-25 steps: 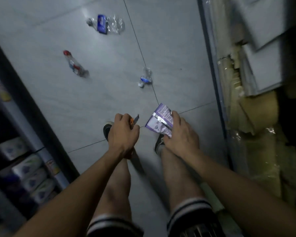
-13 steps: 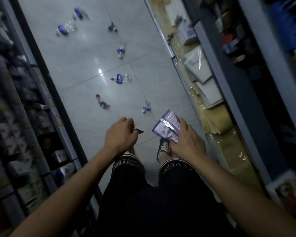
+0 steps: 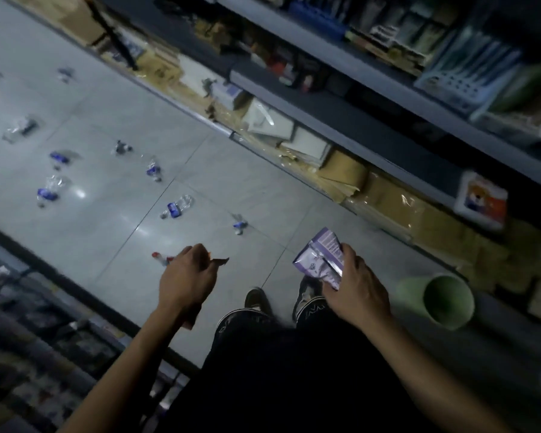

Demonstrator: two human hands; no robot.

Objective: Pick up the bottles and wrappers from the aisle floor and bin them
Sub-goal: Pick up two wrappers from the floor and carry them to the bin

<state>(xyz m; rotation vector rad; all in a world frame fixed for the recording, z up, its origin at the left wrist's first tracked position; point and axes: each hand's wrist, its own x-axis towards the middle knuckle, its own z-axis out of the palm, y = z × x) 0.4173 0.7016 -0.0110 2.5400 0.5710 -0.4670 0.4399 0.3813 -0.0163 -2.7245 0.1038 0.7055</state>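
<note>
Early going: the right hand (image 3: 356, 289) grips a crinkled purple foil wrapper (image 3: 320, 256), the left hand (image 3: 186, 276) pinches a small brown wrapper scrap (image 3: 220, 261), the round green plastic bin (image 3: 441, 301) waits just right, and many clear plastic bottles (image 3: 177, 207) litter the grey tiled floor (image 3: 107, 245).

We are seeing a purple-and-silver foil wrapper (image 3: 322, 259), a pale green round plastic bin (image 3: 444, 303), blue-labelled clear plastic bottles (image 3: 177, 207) and grey floor tiles (image 3: 113, 98).
</note>
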